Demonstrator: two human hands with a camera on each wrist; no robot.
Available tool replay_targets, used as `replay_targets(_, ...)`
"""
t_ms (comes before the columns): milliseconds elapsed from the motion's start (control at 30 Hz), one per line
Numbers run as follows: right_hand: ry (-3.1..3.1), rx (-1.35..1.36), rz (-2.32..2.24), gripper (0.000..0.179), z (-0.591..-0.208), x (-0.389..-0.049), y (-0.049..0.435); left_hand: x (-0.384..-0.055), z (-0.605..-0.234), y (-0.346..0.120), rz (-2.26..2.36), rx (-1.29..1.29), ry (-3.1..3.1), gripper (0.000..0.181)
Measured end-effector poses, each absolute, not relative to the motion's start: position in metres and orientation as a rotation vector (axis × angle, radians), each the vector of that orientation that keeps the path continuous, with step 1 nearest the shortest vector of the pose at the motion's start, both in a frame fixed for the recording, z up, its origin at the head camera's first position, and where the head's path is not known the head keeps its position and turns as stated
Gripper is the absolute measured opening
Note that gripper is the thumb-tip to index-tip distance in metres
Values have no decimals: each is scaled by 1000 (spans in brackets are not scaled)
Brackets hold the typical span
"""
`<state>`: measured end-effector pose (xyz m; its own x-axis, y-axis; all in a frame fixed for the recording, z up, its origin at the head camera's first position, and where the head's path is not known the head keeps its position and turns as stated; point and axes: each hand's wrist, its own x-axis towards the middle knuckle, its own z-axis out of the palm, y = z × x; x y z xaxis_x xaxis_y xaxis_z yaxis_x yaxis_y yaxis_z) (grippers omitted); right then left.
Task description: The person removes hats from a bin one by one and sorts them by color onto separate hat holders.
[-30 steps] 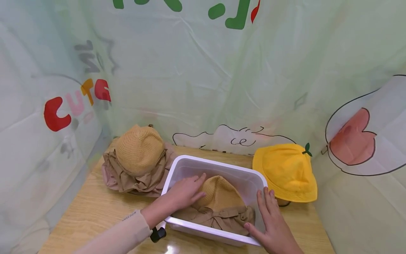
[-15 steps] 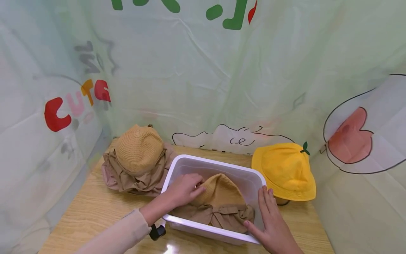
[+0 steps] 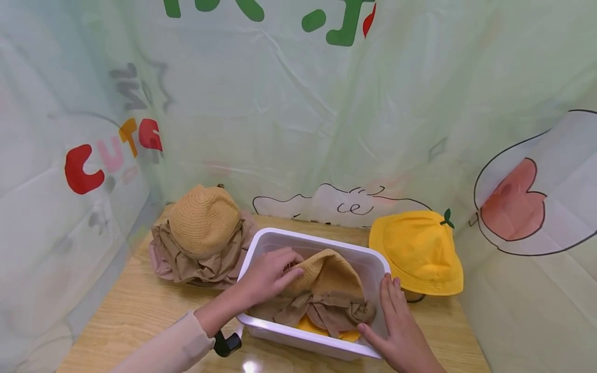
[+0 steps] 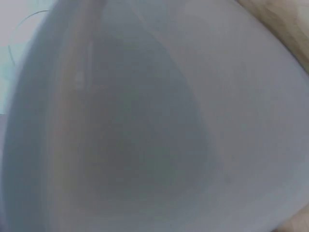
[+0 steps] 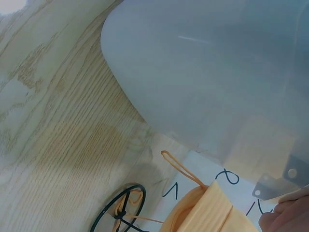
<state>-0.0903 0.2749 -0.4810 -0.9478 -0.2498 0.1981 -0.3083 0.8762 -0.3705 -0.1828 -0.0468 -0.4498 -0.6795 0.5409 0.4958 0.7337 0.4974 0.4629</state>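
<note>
the left hand (image 3: pixel 268 274) reaches over the near left side of a white bin (image 3: pixel 322 240), its fingers bent and closed with the thumb on the left edge of a woven hat (image 3: pixel 342 280), which they pinch. that hat lies inside the bin, its tan crown tilted up toward the far side and its brown brim (image 3: pixel 359 312), with loose ribbon ends, facing the near wall. beneath the brim, at the bottom of the bin, a strip of yellow cloth (image 3: pixel 310 326) shows. the right hand (image 3: pixel 404 329) rests on the bin's right rim, fingers straight and close together over the edge, the thumb spread apart from them toward the inside. a black strap piece (image 3: pixel 227 343) sits under the left wrist, just outside the bin. to the left, on the wooden table (image 3: pixel 126 321), a second woven hat (image 3: pixel 202 223) lies crown up with ruffled brown cloth around it and pinkish cloth (image 3: pixel 160 267) beneath. to the right, just beside the bin, is a yellow hat (image 3: pixel 420 254) with a green sprout (image 3: pixel 448 218) on its crown; the right wrist view shows a thin cord loop (image 5: pixel 190 175) at its edge and a dark wire ring (image 5: pixel 121 214) nearby. a pale printed curtain (image 3: pixel 298 129) hangs behind the table
</note>
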Motion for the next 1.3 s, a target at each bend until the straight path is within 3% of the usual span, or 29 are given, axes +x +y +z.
replay_targets(433,-2915,406,635,110,-481,-89,275,-162,-405,-55,-1031,-967,-2330,9)
replay_targets(1300,-2934,401,633,107,-481,-91,275,-158,-341,-115,-1079,-760,-2048,11)
